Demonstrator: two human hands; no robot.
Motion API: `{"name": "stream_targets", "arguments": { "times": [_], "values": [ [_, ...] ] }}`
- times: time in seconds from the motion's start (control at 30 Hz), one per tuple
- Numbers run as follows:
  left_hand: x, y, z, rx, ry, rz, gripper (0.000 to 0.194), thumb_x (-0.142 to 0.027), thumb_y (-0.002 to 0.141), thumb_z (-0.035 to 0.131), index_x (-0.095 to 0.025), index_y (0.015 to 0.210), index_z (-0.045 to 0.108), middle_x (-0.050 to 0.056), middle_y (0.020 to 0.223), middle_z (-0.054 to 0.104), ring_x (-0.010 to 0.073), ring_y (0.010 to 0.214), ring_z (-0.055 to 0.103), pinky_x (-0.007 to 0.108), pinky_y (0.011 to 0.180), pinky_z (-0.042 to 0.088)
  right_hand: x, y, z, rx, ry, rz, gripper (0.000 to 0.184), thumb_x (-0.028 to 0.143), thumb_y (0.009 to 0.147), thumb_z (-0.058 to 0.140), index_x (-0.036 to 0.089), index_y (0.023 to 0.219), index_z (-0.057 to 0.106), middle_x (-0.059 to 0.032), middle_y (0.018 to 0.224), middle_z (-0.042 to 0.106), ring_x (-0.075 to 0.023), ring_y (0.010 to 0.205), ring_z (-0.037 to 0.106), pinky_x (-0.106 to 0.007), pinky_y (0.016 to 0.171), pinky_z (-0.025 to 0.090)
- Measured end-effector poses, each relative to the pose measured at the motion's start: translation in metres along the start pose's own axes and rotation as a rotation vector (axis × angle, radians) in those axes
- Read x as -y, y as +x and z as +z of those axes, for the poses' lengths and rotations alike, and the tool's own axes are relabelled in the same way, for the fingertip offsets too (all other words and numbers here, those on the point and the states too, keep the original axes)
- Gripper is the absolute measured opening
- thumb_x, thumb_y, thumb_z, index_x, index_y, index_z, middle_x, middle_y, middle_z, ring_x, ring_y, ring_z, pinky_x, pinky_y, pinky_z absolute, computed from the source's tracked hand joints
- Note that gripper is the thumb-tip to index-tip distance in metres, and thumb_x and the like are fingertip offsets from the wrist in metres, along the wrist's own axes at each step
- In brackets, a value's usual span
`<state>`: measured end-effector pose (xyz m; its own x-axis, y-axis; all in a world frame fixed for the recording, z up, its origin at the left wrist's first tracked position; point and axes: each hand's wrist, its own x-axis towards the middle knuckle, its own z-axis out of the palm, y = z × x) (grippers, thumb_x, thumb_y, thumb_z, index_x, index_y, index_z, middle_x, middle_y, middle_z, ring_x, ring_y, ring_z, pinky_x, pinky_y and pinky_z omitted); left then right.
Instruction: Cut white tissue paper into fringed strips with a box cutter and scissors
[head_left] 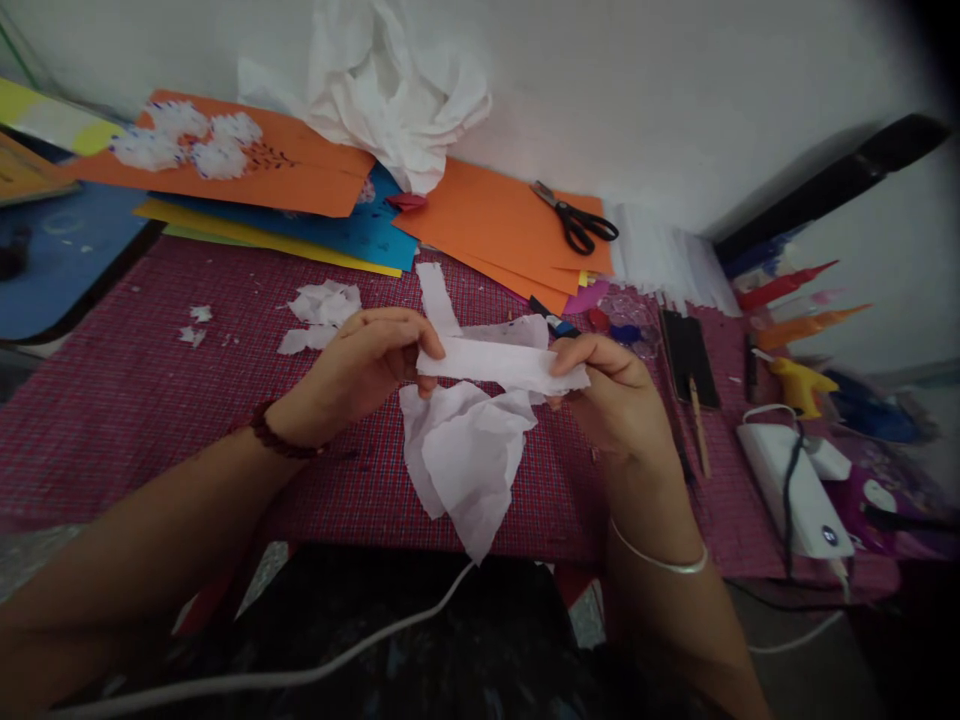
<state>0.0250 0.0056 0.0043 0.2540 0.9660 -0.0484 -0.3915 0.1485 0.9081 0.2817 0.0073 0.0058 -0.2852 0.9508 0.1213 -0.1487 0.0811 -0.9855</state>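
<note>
A strip of white tissue paper [495,362] is stretched sideways between my two hands, above the table. My left hand [382,352] pinches its left end between thumb and fingers. At the other end, my right hand [611,385] grips the strip in the same way. Below it lies a crumpled, torn sheet of tissue paper [469,455], reaching the table's front edge. Another narrow strip [437,298] and a further torn piece lie just behind my hands. Small torn scraps [324,305] rest beyond my left hand.
Black-handled scissors [577,220] lie on orange paper sheets [495,225] at the back. An orange card with white paper flowers [315,175] is at the back left. Crumpled white tissue [397,90] stands against the wall. A white power strip [799,490] with cables sits right.
</note>
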Motion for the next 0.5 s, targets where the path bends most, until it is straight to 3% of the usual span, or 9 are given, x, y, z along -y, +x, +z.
{"name": "stream_targets", "arguments": {
  "times": [0.07,0.13,0.33,0.5],
  "values": [
    [0.0016,0.0009,-0.0017,0.012,0.032,0.027,0.029,-0.044,0.077,0.077,-0.018,0.065,0.074,0.006,0.058,0.063,0.0152,0.048,0.06,0.027,0.047,0.048,-0.0015,-0.0005,-0.0008,-0.006,-0.003,-0.001,0.012,0.015,0.081,0.068,0.025,0.074,0.073,0.0045,0.062,0.061,-0.0101,0.054,0.054,-0.025,0.053,0.044],
    [0.0028,0.0013,-0.0026,-0.014,0.068,0.022,0.029,-0.045,0.076,0.08,-0.019,0.066,0.073,0.005,0.058,0.063,0.0136,0.048,0.06,0.025,0.048,0.047,-0.003,-0.0008,-0.0019,-0.012,-0.018,0.008,0.014,0.014,0.081,0.066,0.024,0.075,0.073,0.0047,0.062,0.061,-0.0099,0.053,0.054,-0.025,0.054,0.044],
    [0.004,0.0026,-0.0008,-0.049,0.14,0.018,0.013,-0.013,0.072,0.081,-0.018,0.072,0.068,-0.001,0.059,0.062,0.0079,0.05,0.056,0.019,0.05,0.044,-0.0022,-0.0007,-0.0037,-0.007,-0.038,0.023,0.019,0.011,0.077,0.061,0.024,0.075,0.074,0.0048,0.063,0.061,-0.0096,0.053,0.055,-0.025,0.054,0.045],
    [0.0063,0.0065,-0.0006,-0.137,0.008,-0.016,0.036,-0.002,0.068,0.08,-0.019,0.099,0.072,-0.003,0.073,0.066,0.0077,0.056,0.06,0.019,0.054,0.049,-0.0017,-0.0035,-0.0077,0.037,-0.089,0.038,0.027,0.009,0.076,0.057,0.024,0.083,0.079,0.0026,0.073,0.066,-0.0115,0.063,0.061,-0.028,0.063,0.049]
  ]
}}
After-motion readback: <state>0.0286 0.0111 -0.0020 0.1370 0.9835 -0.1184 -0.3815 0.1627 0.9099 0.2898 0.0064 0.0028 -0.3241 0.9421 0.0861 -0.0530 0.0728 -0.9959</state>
